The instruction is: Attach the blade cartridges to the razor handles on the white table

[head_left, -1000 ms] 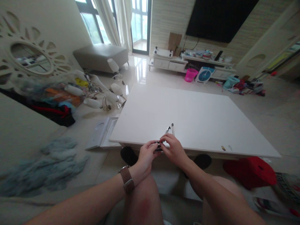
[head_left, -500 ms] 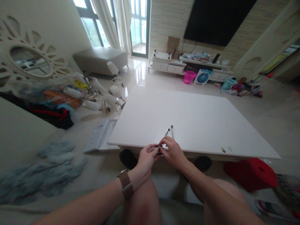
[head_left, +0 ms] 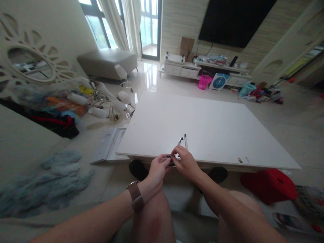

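Left hand (head_left: 158, 167), watch (head_left: 135, 200) on its wrist, has fingers curled and tips pinched on a small dark piece (head_left: 170, 158). The piece sits at the near edge of the table (head_left: 202, 118), over the knees. Right hand (head_left: 186, 163) pinches its other end, fingers nearly closed. A metal bit (head_left: 180, 140) and a pen (head_left: 185, 141) lie just beyond the right knuckles. Risks: the fingertip-only grip could slip and the piece would fall to the floor; the knuckles could nudge the pen and roll it.
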Tool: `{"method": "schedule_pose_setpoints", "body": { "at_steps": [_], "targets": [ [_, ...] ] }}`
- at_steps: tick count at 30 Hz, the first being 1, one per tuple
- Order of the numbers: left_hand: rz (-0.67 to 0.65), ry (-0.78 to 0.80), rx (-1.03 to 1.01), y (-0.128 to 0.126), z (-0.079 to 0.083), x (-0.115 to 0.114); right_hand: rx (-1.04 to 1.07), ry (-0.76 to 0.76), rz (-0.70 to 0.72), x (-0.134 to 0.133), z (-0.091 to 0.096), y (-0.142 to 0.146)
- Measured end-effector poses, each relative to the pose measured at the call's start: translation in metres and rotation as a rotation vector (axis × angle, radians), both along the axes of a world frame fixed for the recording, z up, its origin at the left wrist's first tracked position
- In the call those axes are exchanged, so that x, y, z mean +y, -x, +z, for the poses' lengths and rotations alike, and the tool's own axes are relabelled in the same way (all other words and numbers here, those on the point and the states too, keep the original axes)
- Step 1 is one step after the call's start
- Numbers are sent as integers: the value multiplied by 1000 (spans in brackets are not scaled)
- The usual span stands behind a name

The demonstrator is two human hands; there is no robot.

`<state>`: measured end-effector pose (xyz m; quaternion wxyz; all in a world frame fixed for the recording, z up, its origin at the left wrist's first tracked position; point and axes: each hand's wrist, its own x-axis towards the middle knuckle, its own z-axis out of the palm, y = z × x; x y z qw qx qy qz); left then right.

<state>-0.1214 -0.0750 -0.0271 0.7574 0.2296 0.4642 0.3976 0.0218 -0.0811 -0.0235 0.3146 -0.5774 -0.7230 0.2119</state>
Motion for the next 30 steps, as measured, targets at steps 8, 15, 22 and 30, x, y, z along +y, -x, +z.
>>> {"method": "schedule_pose_setpoints", "body": {
  "at_steps": [8,15,22,30],
  "targets": [
    [-12,-28,-9,-1,-1,1,-11,-2,-18,0,2,-1],
    [-23,-63,0,-1,-4,1,187,87,-45,4,8,-8],
    [-16,-56,3,-1,-2,2,285,195,-85,5,8,-8],
    [-27,-48,5,-1,-2,1,269,151,-80,5,7,-4]
  ]
}}
